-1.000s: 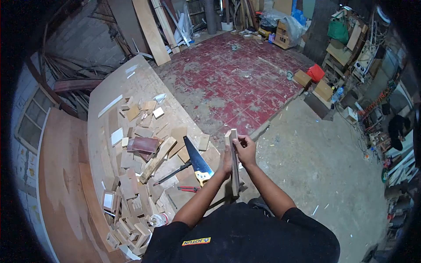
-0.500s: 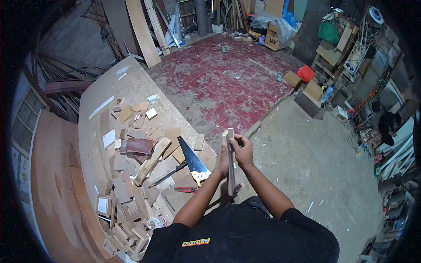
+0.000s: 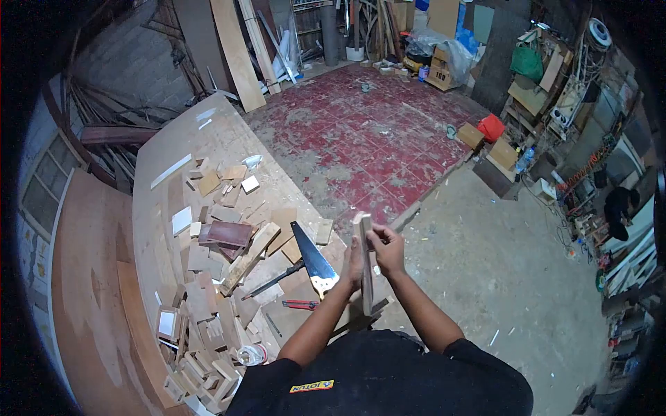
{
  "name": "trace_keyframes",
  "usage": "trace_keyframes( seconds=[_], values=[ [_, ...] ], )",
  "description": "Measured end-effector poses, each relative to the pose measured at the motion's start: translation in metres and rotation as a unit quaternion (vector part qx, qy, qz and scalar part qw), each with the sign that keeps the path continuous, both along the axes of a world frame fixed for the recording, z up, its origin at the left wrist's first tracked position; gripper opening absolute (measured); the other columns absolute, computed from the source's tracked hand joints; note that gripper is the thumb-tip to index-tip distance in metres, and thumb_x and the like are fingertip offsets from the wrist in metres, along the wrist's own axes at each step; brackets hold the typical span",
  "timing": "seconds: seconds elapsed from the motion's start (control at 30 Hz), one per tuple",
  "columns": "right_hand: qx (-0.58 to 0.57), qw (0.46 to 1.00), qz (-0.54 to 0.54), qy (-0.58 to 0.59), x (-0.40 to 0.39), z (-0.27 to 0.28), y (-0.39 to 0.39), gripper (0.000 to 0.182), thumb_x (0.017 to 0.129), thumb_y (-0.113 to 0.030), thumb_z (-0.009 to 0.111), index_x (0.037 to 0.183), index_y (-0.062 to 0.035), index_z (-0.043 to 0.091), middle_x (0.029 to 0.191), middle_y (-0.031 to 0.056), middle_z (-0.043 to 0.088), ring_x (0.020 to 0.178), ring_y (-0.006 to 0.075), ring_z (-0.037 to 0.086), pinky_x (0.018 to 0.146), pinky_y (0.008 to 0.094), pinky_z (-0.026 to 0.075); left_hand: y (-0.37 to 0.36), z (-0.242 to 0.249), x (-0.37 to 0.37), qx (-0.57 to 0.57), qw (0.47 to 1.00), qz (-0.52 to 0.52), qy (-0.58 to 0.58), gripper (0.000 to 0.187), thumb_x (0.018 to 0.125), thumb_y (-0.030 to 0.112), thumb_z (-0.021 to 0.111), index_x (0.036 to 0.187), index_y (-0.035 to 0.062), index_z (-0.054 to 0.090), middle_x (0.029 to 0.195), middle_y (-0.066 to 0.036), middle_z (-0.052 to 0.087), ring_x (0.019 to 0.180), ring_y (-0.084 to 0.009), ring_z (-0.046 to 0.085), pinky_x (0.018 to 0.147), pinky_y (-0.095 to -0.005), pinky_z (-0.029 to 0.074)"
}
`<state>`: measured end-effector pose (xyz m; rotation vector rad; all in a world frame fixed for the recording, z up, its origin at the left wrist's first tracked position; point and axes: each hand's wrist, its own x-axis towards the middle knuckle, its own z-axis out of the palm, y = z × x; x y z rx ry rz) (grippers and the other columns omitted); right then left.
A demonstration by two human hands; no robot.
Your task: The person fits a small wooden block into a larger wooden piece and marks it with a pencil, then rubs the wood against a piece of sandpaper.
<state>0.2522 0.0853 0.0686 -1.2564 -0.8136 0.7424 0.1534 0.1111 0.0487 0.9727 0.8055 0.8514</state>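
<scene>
In front of my body a narrow wooden piece (image 3: 367,277) stands on edge, pointing away from me. My left hand (image 3: 354,263) lies along its left side, closed round it with the thumb near the top. On the right side, my right hand (image 3: 387,249) pinches the piece near its far end with bent fingers. A hand saw (image 3: 311,255) with a pale handle lies on the workbench to the left, beside a red cutter (image 3: 300,304) and a long dark tool (image 3: 274,280).
The workbench (image 3: 154,229) carries many wood offcuts, a brown block (image 3: 230,234) and a clear jar (image 3: 251,354). Boards (image 3: 238,55) lean at the back. Boxes and a red bag (image 3: 491,127) stand right. Another person (image 3: 617,211) crouches at the far right.
The view has shifted slightly, so the bench and floor appear lower and further right. Both hands still hold the wooden piece, which shows little change in position.
</scene>
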Motion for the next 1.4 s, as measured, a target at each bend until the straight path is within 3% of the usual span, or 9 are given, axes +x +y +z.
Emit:
trace_keyframes(
  seconds=[0.1, 0.17, 0.27, 0.37, 0.57, 0.7, 0.8, 1.07, 1.4],
  values=[
    [-0.033, 0.998, 0.028, -0.041, -0.022, -0.022, -0.024, 0.021, 0.089, -0.01, 0.067, 0.106, 0.0025, 0.066, 0.089, 0.0049, 0.068, 0.08, 0.0106, 0.063, 0.072, 0.0255, 0.052, 0.031, -0.002, -0.007, -0.019, 0.995, -0.021, -0.097, 0.076, 0.089, 0.075, 0.033, 0.102, 0.0055, 0.06, 0.079, -0.001, 0.056, 0.074, -0.0122, 0.057, 0.066, -0.0309, 0.05],
    [-0.036, 0.999, 0.035, -0.018, -0.035, -0.027, -0.034, 0.019, 0.088, -0.009, 0.067, 0.103, 0.0028, 0.066, 0.089, 0.0051, 0.068, 0.08, 0.0104, 0.063, 0.073, 0.0256, 0.052, 0.035, 0.025, -0.012, -0.006, 0.995, 0.076, -0.058, 0.075, 0.087, 0.077, 0.035, 0.105, 0.0067, 0.055, 0.079, 0.001, 0.052, 0.074, -0.0112, 0.054, 0.062, -0.0299, 0.049],
    [-0.018, 0.998, 0.008, -0.058, -0.027, -0.007, -0.018, 0.018, 0.087, -0.007, 0.067, 0.102, 0.0029, 0.066, 0.091, 0.0058, 0.069, 0.08, 0.0103, 0.063, 0.073, 0.0255, 0.052, 0.033, -0.006, -0.018, -0.018, 0.996, -0.062, -0.055, 0.076, 0.088, 0.077, 0.034, 0.109, 0.0062, 0.053, 0.084, 0.0, 0.051, 0.077, -0.0103, 0.051, 0.065, -0.0294, 0.048],
    [0.019, 0.998, -0.029, -0.055, -0.004, 0.014, 0.013, 0.017, 0.088, -0.008, 0.067, 0.103, 0.0011, 0.066, 0.088, 0.0062, 0.069, 0.078, 0.0106, 0.064, 0.07, 0.026, 0.052, -0.005, 0.011, -0.005, 0.086, 0.996, 0.003, -0.001, 0.074, 0.091, 0.073, 0.03, 0.108, 0.006, 0.056, 0.085, 0.0, 0.052, 0.077, -0.0098, 0.05, 0.07, -0.0288, 0.045],
    [-0.041, 0.99, -0.034, -0.132, -0.022, -0.021, -0.006, 0.017, 0.086, -0.008, 0.068, 0.1, 0.0007, 0.064, 0.085, 0.0055, 0.067, 0.077, 0.0113, 0.064, 0.07, 0.0269, 0.052, 0.019, 0.001, -0.008, 0.031, 0.993, 0.048, -0.104, 0.071, 0.093, 0.069, 0.033, 0.113, 0.004, 0.053, 0.09, -0.006, 0.061, 0.078, -0.0155, 0.061, 0.067, -0.0296, 0.053],
    [-0.027, 0.985, -0.015, -0.168, -0.038, -0.008, -0.021, 0.022, 0.083, -0.003, 0.068, 0.104, 0.0014, 0.063, 0.091, 0.0073, 0.065, 0.082, 0.0118, 0.063, 0.074, 0.027, 0.051, 0.037, 0.008, -0.022, -0.105, 0.99, 0.001, -0.09, 0.079, 0.089, 0.075, 0.029, 0.12, 0.0055, 0.049, 0.095, -0.007, 0.059, 0.091, -0.0207, 0.061, 0.082, -0.0363, 0.051],
    [0.042, 0.982, -0.072, -0.168, -0.03, 0.011, -0.006, 0.022, 0.081, 0.001, 0.063, 0.103, 0.0008, 0.06, 0.092, 0.0079, 0.064, 0.084, 0.0135, 0.063, 0.076, 0.0276, 0.051, 0.028, 0.005, -0.01, 0.036, 0.992, -0.022, -0.121, 0.074, 0.093, 0.07, 0.03, 0.12, 0.0048, 0.054, 0.1, -0.005, 0.06, 0.092, -0.0149, 0.06, 0.083, -0.0329, 0.05],
    [0.189, 0.933, 0.01, -0.306, -0.01, 0.04, -0.014, 0.034, 0.077, -0.001, 0.066, 0.111, -0.0057, 0.065, 0.115, 0.0154, 0.063, 0.108, 0.0312, 0.062, 0.092, 0.0362, 0.049, 0.01, 0.013, -0.013, -0.002, 0.989, -0.02, -0.144, 0.079, 0.095, 0.068, 0.026, 0.138, 0.0033, 0.042, 0.124, -0.009, 0.055, 0.112, -0.0169, 0.055, 0.094, -0.0331, 0.046],
    [0.167, 0.936, 0.112, -0.288, -0.01, 0.014, -0.017, 0.045, 0.077, -0.011, 0.071, 0.121, -0.0053, 0.065, 0.144, 0.0208, 0.043, 0.132, 0.0323, 0.045, 0.107, 0.0393, 0.037, 0.002, 0.032, -0.029, 0.036, 0.993, -0.023, -0.108, 0.079, 0.095, 0.068, 0.024, 0.133, 0.0025, 0.046, 0.12, -0.012, 0.056, 0.109, -0.0202, 0.058, 0.091, -0.0334, 0.049]
  ],
)
